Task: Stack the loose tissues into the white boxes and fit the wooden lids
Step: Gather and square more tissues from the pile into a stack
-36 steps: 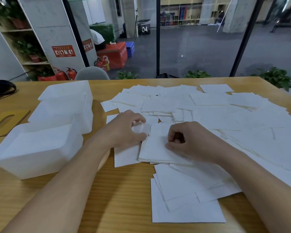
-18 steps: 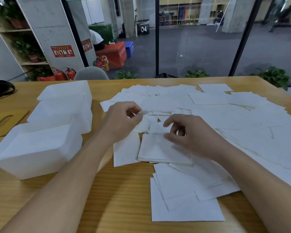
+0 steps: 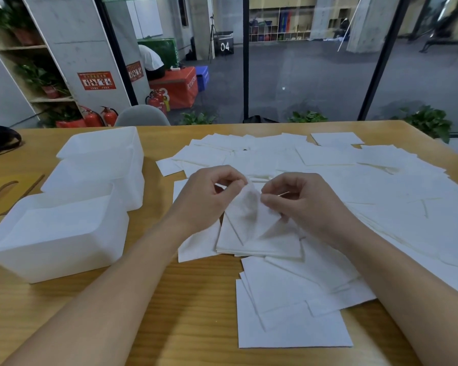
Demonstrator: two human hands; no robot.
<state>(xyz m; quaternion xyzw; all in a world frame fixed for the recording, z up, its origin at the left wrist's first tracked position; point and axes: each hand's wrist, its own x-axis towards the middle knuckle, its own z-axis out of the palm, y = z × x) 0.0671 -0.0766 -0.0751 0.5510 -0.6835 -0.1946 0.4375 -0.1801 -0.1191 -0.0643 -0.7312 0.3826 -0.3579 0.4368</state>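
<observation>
Over the bench (image 3: 185, 326), your left hand (image 3: 206, 199) and right hand (image 3: 307, 204) each pinch one tissue (image 3: 246, 207), lifted above a small stack (image 3: 259, 241). Loose tissues (image 3: 354, 180) spread to your right; three white boxes (image 3: 61, 233) and a wooden lid (image 3: 8, 191) sit left.

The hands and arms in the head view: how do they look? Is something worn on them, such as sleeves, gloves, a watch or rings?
Both forearms are bare as far as the picture shows them; no sleeve comes into view. The left hand and the right hand wear no gloves. No watch, bracelet or ring shows on the wrists or fingers that can be seen. No markings are visible.
</observation>
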